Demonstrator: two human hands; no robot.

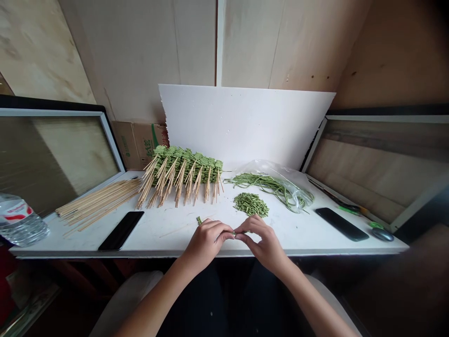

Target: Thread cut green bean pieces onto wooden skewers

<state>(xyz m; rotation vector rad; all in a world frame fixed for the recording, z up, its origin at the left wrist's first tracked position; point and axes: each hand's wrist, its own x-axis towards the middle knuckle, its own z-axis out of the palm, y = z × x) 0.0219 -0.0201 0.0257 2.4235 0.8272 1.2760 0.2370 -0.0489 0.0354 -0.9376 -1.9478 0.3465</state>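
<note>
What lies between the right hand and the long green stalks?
A heap of short green pieces lies between the right hand and the long green stalks in the head view.

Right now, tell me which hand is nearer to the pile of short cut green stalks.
Right. The right hand is just in front of the pile of short cut green stalks; the left hand is farther off, in front of it and to its left.

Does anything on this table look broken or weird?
Yes, the white board standing at the back has rough, jagged side edges, while its top looks straight, so it may have been cut or broken roughly. The short green pieces lie in one heap, so they don't look spilled.
</note>
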